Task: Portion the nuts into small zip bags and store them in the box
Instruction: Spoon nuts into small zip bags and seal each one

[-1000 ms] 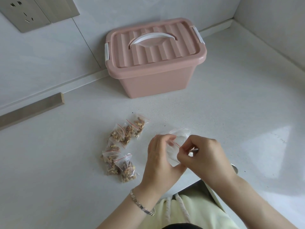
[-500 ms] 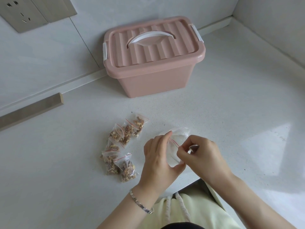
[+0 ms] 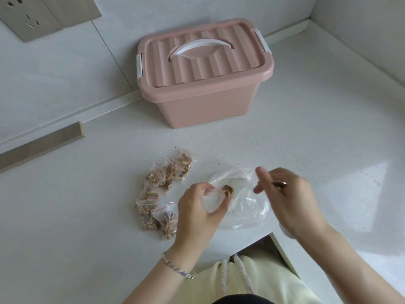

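Nut (image 3: 228,190) lies just right of the small zip bag (image 3: 210,200), which the left hand (image 3: 197,207) pinches; the right hand (image 3: 291,200) grips a metal handle (image 3: 279,183).

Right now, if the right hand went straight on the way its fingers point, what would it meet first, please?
Probably the walnut piece at the mouth of the small zip bag in the left hand; the blurred right hand leaves depth unclear.

One head-worn camera looks steeply down and forward, close over the white counter (image 3: 87,216) toward the corner walls.
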`<state>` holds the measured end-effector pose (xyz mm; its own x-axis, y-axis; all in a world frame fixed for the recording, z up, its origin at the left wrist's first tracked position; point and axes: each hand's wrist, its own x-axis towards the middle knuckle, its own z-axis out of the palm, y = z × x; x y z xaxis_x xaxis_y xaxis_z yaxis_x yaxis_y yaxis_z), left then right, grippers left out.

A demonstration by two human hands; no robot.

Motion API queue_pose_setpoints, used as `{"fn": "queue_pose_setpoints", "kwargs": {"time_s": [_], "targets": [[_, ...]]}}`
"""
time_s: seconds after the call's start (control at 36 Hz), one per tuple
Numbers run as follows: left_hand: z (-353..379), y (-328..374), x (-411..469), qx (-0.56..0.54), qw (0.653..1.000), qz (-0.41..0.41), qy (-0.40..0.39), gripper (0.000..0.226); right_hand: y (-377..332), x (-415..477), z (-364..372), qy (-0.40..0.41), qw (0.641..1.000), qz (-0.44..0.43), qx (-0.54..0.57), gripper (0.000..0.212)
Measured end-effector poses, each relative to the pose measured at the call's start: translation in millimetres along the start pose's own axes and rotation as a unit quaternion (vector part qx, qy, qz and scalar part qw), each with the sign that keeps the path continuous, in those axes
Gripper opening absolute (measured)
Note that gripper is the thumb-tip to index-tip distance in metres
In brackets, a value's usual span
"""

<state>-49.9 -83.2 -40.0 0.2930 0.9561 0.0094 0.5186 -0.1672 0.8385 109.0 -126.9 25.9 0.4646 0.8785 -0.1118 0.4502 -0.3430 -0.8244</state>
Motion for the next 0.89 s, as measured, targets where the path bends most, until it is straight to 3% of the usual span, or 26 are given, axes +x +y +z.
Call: {"fn": "queue_pose_setpoints", "kwargs": {"time_s": [0.08, 0.19, 0.31, 0.42, 0.58, 0.75, 0.89], "targets": [[-7.9, -15.3, -1.1, -0.016, 0.995, -0.097, -0.033, 0.022, 0.6, 3.2, -12.2, 0.031, 0.999, -0.015, 0.015, 0.052], [-8.7, -29.3, -0.1, -0.006, 0.986, -0.163, -0.045, 0.022, 4.3, 8.4, -18.8, 0.026, 1.000, 0.002, -0.011, 0.054], [-5.2, -32.8, 2.8, 0.016, 0.984, -0.159, -0.077, 0.024, 14.3, 11.3, -12.7, 0.044, 0.995, 0.060, 0.069, 0.060], [4.3, -35.6, 6.8, 0.011, 0.980, -0.155, -0.125, 0.022, 39.4, 9.4, 3.6, 0.041, 0.993, 0.082, 0.070, 0.042], [24.5, -33.8, 19.3, -0.022, 0.959, -0.212, -0.185, 0.018, 68.8, 1.5, 14.9, 0.054, 0.993, 0.094, 0.043, 0.030], [36.0, -35.0, 22.3, -0.037, 0.948, -0.247, -0.198, 0.018, 91.6, -6.7, 22.0, 0.024, 0.994, 0.096, 0.040, 0.023], [39.1, -33.6, 21.4, -0.074, 0.940, -0.266, -0.202, 0.016, 107.2, -10.3, 30.6, 0.015, 0.982, 0.133, 0.130, 0.027]]}}
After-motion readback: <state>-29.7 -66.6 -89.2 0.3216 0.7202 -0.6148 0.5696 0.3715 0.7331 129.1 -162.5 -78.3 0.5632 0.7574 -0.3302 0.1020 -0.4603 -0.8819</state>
